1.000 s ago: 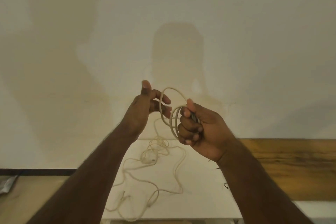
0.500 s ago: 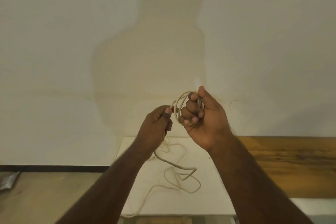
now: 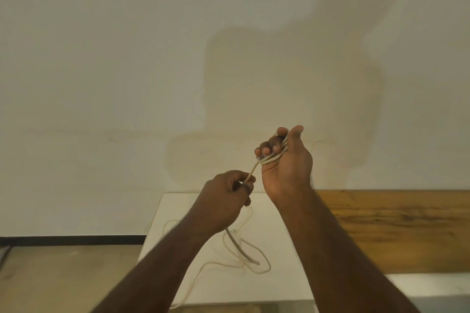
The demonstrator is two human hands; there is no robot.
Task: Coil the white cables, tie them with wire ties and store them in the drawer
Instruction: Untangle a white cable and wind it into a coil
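The thin round cable [image 3: 254, 168] is off-white to cream, greyer on its hanging stretch. The flat rectangular surface [image 3: 284, 256] is plain white. The wooden plank [image 3: 396, 226] is warm brown with dark streaked grain. The plain wall [image 3: 127, 71] is pale cream.

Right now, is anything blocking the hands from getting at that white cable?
No. The right hand already holds the coiled loops, and the left hand pinches the white cable just below. The loose remainder lies on the white tabletop.
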